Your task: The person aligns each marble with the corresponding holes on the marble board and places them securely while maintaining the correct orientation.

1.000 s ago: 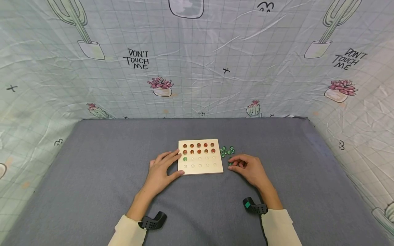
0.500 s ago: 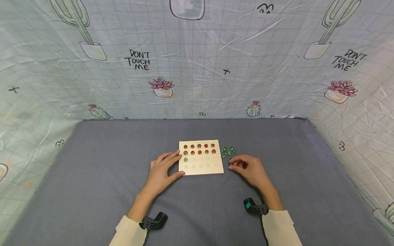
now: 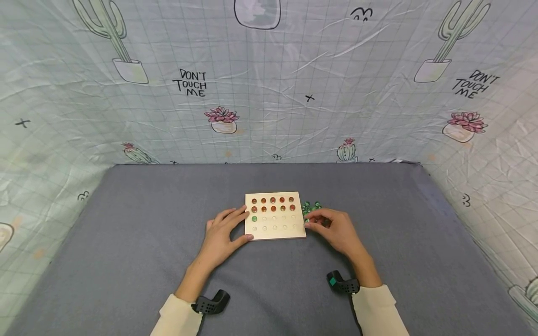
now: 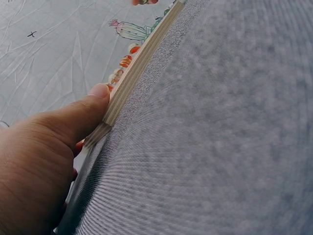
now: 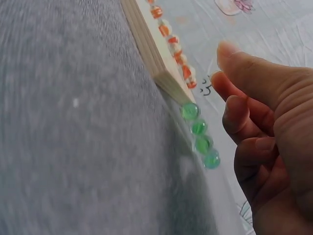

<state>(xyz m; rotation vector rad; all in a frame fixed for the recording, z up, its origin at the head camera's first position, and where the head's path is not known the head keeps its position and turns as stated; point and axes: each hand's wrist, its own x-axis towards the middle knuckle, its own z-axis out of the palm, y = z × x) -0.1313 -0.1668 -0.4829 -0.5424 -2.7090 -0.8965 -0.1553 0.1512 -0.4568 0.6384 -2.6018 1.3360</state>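
A pale wooden board [image 3: 269, 223] with rows of round dimples lies mid-table in the head view. Red-orange marbles [image 3: 273, 209] fill its two far rows, and one green marble [image 3: 254, 219] sits at the left of the third. My left hand [image 3: 218, 238] rests against the board's left side, fingers extended and thumb [image 4: 93, 105] on the near corner. At the board's right edge my right hand [image 3: 337, 231] pinches a green marble [image 3: 307, 220] between thumb and forefinger. In the right wrist view that marble is mostly hidden by the fingertips.
Several loose green marbles [image 3: 307, 205] lie on the grey cloth [image 3: 269, 280] just right of the board, partly behind my right hand. A patterned curtain [image 3: 269, 93] rises behind the table and along both sides. Each wrist wears a black camera band.
My right hand has moved left with its green marble, from the cloth beside the board to the board's right edge. My left hand and the board stay put; the head view has shifted slightly.
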